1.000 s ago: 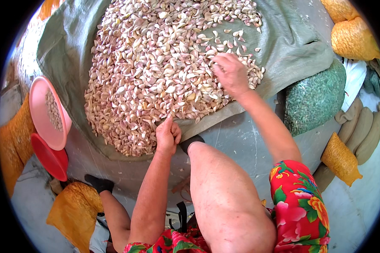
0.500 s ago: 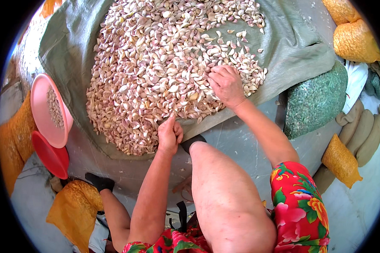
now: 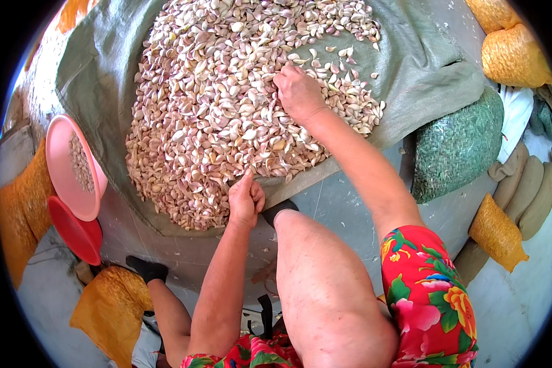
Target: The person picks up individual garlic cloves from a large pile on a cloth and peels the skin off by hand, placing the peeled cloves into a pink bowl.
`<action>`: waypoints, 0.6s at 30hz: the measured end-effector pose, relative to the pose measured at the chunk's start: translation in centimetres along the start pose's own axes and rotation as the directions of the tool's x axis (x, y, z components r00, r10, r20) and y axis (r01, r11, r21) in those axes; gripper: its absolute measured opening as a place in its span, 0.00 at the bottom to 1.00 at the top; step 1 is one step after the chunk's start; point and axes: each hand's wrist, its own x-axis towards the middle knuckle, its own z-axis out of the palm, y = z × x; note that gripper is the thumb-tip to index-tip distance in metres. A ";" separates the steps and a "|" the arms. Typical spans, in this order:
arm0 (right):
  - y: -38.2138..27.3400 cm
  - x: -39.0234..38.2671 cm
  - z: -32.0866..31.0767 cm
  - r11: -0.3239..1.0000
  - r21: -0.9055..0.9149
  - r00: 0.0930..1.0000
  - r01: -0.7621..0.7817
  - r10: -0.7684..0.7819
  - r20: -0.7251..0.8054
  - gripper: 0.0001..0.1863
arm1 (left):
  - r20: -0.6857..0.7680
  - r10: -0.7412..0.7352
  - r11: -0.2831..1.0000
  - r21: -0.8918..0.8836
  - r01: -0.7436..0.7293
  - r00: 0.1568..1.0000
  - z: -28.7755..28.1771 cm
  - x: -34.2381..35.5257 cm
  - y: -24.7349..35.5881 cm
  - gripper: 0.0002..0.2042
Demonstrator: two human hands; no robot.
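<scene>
A wide heap of pale, purple-tinged garlic cloves lies on a grey-green tarp. My left hand is closed at the near edge of the tarp, gripping it beside the lowest cloves, with the thumb pointing up. My right hand reaches into the upper right part of the heap, near a thinner patch where the tarp shows through. Its fingers are curled down among the cloves, and whatever they hold is hidden.
At left are a pink basin containing small cloves, a red basin and orange mesh sacks. At right lie a green mesh sack, orange sacks and tan bundles. My bent leg is below the tarp.
My right hand first moved slightly down, then up and to the left across the cloves, its arm following. My left hand has stayed at the tarp's edge.
</scene>
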 end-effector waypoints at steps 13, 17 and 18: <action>0.4 -2.0 0.8 0.994 0.089 0.995 -0.065 0.071 -0.065 0.06 | 0.026 0.019 1.000 0.009 -0.019 0.999 -0.5 0.1 -0.1 0.25; 0.6 -3.1 0.4 0.944 0.320 0.978 -0.075 0.132 -0.159 0.07 | 0.015 0.017 1.000 -0.007 -0.017 1.000 -0.6 0.4 -0.4 0.25; 0.6 -3.5 0.2 0.937 0.343 0.980 -0.064 0.124 -0.156 0.07 | 0.007 0.015 1.000 -0.013 -0.014 1.000 -0.7 0.4 -0.5 0.25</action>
